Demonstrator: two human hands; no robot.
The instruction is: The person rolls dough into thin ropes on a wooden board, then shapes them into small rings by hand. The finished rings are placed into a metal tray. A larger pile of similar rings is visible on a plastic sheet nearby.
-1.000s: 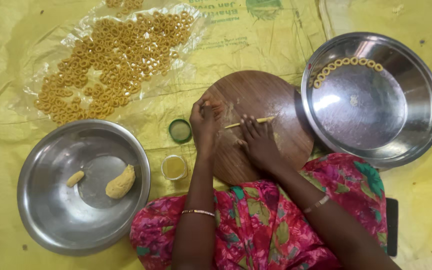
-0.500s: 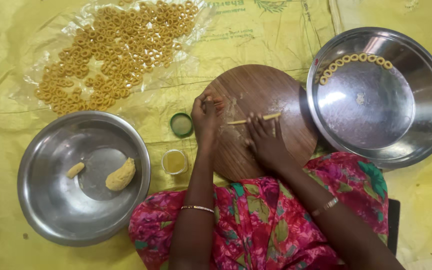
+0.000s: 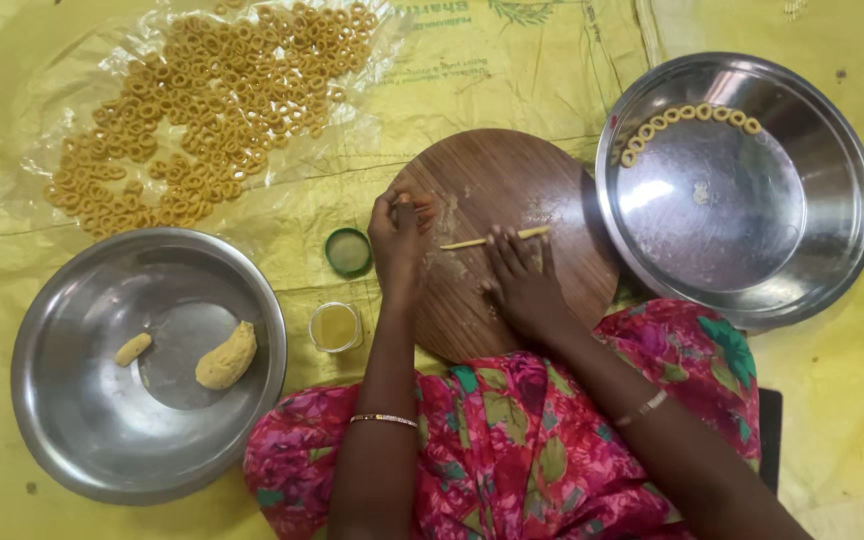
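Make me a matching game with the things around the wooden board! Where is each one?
Things:
1. thin dough stick
2. big dough lump
3. short row of rings
4. big heap of rings

Places:
A. on the clear plastic sheet
B. in the right steel bowl
C. on the round wooden board
D. in the left steel bowl

Pairs: 1-C, 2-D, 3-B, 4-A

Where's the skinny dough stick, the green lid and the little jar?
dough strip (image 3: 497,238): head view, middle of its length.
green lid (image 3: 349,251): head view, its centre.
small jar (image 3: 335,327): head view, its open top.
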